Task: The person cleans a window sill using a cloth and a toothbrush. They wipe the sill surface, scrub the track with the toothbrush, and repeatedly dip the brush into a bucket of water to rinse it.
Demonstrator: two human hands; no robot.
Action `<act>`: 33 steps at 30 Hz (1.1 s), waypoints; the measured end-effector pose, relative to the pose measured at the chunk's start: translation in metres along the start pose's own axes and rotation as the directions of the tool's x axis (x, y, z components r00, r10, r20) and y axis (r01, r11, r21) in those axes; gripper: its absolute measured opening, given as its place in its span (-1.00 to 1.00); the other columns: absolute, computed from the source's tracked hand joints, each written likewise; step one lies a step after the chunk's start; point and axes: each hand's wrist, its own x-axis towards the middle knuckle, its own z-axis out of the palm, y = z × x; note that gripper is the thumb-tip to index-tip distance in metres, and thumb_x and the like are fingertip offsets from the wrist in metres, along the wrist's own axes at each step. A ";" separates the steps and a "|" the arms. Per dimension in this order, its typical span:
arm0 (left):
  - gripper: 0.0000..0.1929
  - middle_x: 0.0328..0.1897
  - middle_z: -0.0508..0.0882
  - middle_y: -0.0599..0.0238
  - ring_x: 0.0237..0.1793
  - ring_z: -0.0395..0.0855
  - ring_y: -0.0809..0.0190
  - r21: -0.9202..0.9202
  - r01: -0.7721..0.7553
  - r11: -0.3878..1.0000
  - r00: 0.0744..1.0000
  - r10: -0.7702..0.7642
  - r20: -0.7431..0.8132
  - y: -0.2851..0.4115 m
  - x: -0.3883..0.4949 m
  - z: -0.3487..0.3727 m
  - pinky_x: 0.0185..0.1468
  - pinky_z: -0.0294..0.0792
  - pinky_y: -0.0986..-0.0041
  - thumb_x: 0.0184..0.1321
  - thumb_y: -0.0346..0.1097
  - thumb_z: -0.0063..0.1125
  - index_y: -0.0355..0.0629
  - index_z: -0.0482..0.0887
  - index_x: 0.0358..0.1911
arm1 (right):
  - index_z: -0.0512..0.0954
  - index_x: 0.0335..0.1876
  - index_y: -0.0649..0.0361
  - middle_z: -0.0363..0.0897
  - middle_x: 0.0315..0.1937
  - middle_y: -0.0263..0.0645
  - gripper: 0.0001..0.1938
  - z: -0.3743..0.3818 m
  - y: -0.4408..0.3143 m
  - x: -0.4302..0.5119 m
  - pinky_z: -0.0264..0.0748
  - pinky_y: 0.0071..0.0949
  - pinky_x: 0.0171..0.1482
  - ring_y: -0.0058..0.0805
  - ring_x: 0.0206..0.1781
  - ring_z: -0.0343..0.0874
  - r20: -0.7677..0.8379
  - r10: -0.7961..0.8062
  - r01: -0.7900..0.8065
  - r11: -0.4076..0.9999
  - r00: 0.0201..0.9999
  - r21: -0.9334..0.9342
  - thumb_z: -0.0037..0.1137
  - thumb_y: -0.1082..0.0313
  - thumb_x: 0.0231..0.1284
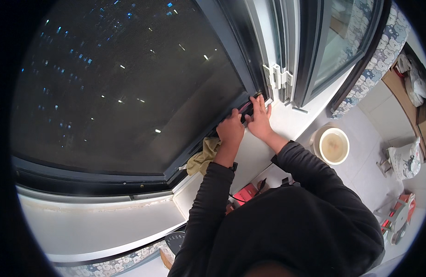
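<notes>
Both my hands are at the lower channel of a dark window frame [245, 104], beside the white sill [258, 145]. My left hand [231, 128] has its fingers curled at the channel; what lies inside them is hidden. My right hand [260, 119] reaches into the channel near the frame's corner, its fingers extended side by side. Between the hands a thin reddish strip shows in the channel, and whether either hand grips it is unclear. A crumpled olive-yellow cloth [204, 155] lies on the frame and sill edge just beside my left wrist.
An opened window sash [303, 52] with a white hinge [278, 77] stands at the right. A cream bucket of cloudy water [334, 143] is on the tiled floor. Below the sill is a red box [245, 193]. Patterned curtains [382, 59] hang at the right; a stool [400, 218] is at lower right.
</notes>
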 end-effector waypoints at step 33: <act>-0.81 -0.47 0.66 -0.06 -0.37 0.64 -0.27 -0.233 0.116 0.965 0.991 -0.098 0.087 -0.007 -0.025 -0.003 -0.31 0.42 -0.09 0.32 -0.11 -0.02 -0.04 0.50 -0.27 | -0.06 0.50 0.13 -0.18 0.53 0.13 -0.13 -0.007 -0.004 -0.008 -0.48 0.12 0.47 -0.08 0.61 -0.35 0.094 0.017 -0.017 1.000 0.995 -0.001 0.20 0.33 0.08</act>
